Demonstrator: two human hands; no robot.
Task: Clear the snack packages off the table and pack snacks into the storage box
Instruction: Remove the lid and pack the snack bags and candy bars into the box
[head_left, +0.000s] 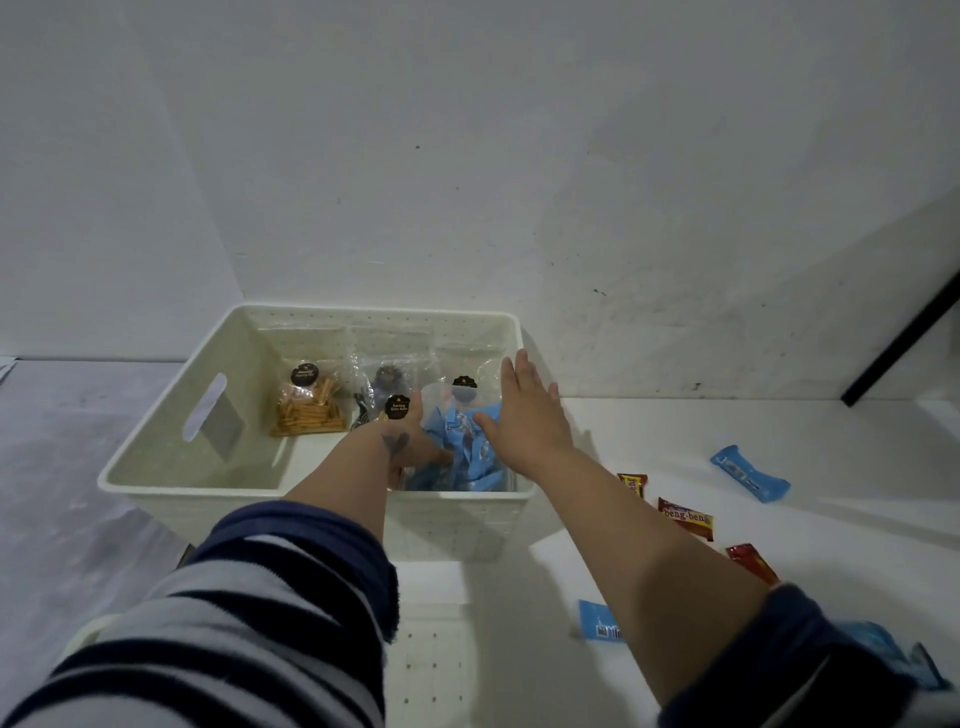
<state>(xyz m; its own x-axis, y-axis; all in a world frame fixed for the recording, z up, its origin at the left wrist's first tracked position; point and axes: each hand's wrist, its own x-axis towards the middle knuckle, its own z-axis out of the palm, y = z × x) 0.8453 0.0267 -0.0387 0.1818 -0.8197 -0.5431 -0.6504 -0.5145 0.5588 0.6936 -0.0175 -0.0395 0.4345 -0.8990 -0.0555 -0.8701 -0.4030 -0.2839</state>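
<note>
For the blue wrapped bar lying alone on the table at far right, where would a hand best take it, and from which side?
Take the blue wrapped bar across its narrow middle, coming from above. It lies flat on the table, long and slim, angled, with bare surface all round it, so a thumb and fingers could probably pinch its long edges; the crimped ends look flimsier for a grip.
</note>
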